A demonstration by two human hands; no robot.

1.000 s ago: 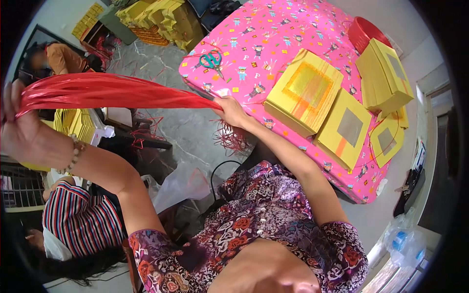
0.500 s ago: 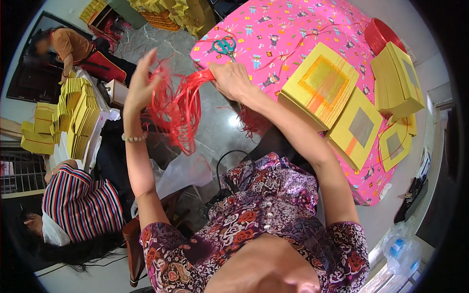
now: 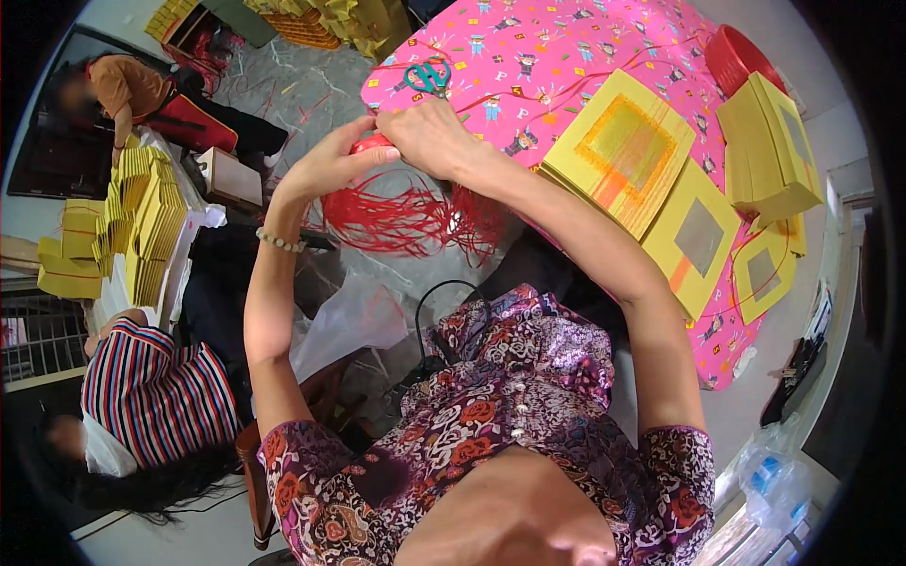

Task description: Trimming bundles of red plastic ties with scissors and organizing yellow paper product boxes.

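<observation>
A bundle of thin red plastic strings (image 3: 392,222) hangs in loose strands below my two hands, off the near-left edge of the pink table. My right hand (image 3: 429,139) is closed round the bundle's top, knuckles up. Meeting it from the left, my left hand (image 3: 330,165) has its thumb and fingers round the same gathered part, where a bit of red shows between them. The hidden fingertips leave the exact grip unclear. Just beyond my right hand, teal-handled scissors (image 3: 427,77) lie on the table.
A pink patterned cloth (image 3: 528,66) covers the table. Yellow paper stacks (image 3: 618,156) and a red basket (image 3: 741,61) stand on it at right. To the left, a person in brown (image 3: 132,85) and one in stripes (image 3: 160,396) are beside more yellow stacks (image 3: 156,222). A chair (image 3: 250,472) is near my left.
My left hand, open and apart before, has come right and closed on the bundle beside my right hand. The strands have swung lower and to the right.
</observation>
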